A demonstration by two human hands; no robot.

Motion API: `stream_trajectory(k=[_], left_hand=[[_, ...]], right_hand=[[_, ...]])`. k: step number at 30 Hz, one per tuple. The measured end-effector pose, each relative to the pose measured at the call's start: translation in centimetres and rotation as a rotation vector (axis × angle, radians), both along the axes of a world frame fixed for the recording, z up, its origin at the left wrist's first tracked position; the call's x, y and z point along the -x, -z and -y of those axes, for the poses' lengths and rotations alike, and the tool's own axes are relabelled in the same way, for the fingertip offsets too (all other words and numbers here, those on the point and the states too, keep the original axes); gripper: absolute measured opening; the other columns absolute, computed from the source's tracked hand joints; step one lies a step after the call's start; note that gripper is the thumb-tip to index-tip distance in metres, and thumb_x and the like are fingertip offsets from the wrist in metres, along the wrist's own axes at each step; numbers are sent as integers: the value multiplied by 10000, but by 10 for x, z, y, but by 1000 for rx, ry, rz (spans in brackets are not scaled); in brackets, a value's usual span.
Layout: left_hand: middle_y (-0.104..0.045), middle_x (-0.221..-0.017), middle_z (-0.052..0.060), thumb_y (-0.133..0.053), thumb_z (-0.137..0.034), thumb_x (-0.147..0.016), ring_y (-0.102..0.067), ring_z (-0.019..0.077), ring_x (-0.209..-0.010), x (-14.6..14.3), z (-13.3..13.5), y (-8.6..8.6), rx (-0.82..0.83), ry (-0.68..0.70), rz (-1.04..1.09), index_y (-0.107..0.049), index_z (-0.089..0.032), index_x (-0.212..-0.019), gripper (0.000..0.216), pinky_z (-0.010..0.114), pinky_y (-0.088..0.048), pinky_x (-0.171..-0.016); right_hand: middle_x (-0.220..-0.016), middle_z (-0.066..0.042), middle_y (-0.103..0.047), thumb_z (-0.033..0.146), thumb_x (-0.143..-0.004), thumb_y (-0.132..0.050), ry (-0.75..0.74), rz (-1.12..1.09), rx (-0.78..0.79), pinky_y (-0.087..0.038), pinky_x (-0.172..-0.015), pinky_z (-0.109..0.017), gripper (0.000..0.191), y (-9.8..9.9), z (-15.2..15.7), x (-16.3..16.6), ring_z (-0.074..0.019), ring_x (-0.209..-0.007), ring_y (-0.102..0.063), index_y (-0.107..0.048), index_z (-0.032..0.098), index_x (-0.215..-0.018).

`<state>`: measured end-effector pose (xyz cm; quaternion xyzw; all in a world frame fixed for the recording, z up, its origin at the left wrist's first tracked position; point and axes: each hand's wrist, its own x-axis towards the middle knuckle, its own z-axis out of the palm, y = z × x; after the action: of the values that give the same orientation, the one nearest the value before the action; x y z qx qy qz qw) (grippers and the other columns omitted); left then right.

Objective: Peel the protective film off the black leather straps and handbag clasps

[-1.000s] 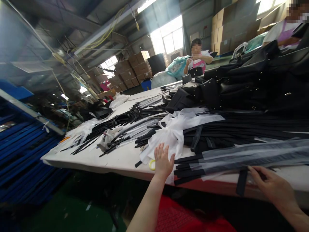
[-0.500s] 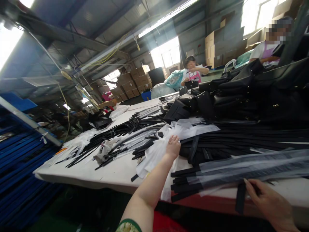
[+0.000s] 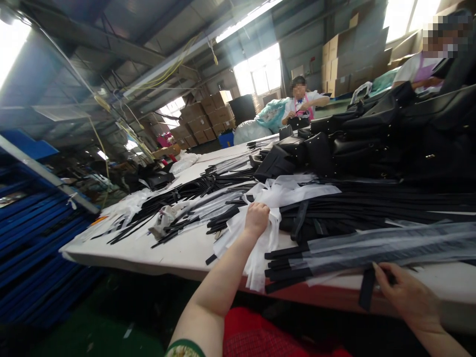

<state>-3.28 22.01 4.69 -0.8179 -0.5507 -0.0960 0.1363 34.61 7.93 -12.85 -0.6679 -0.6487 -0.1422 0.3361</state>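
My left hand (image 3: 256, 217) is closed in a fist on a bunch of white plastic bags (image 3: 277, 198) lying on the white table (image 3: 178, 250). My right hand (image 3: 405, 296) rests at the table's near edge, fingers pinched on a black strap (image 3: 366, 290) that hangs over the edge. Long black straps in clear sleeves (image 3: 375, 248) lie just beyond it. More black straps (image 3: 372, 206) are heaped behind.
Black handbags (image 3: 372, 134) are piled at the back right. Two other people (image 3: 303, 99) work at the far side. Loose black strips (image 3: 186, 191) cover the table's left. Blue racks (image 3: 29, 233) stand to the left, cardboard boxes (image 3: 208, 111) behind.
My left hand has gone from flat and open near the table's edge forward onto the white bags, then closed on them. The right hand stayed on the strap.
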Motion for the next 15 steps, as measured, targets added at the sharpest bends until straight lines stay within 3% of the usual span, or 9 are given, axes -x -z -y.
stream_trajectory(k=[5,9,12,15], left_hand=[[-710,-871,79,-533,-244,-923,-654,228,-872,-8,6,7,-24,-69,122,-706,-176,-845,201,372,-488,-820],[-719,-886,52,-605,-232,-879,-662,210,-876,-12,14,3,-34,-72,222,-703,-197,-865,104,339,-504,-810],[-715,-1015,55,-598,-232,-888,-649,203,-974,6,37,-2,-83,-123,306,-680,-204,-981,127,335,-491,-890],[-707,-995,69,-565,-234,-909,-638,217,-977,42,78,7,-209,-263,397,-663,-198,-931,107,365,-475,-919]], right_hand=[[-745,-53,-717,563,-945,-357,-13,-25,1,-360,-506,-283,536,2,1,0,-180,-559,-609,-708,167,-858],[-773,-64,-722,540,-934,-381,-28,-29,5,-376,-515,-288,499,2,2,-1,-184,-564,-609,-705,166,-870],[-779,-75,-720,535,-923,-408,-36,-4,0,-378,-522,-295,479,1,4,-4,-196,-583,-609,-702,159,-887],[-766,-93,-709,523,-918,-415,-74,11,-15,-383,-527,-312,467,2,4,-7,-224,-615,-616,-695,151,-879]])
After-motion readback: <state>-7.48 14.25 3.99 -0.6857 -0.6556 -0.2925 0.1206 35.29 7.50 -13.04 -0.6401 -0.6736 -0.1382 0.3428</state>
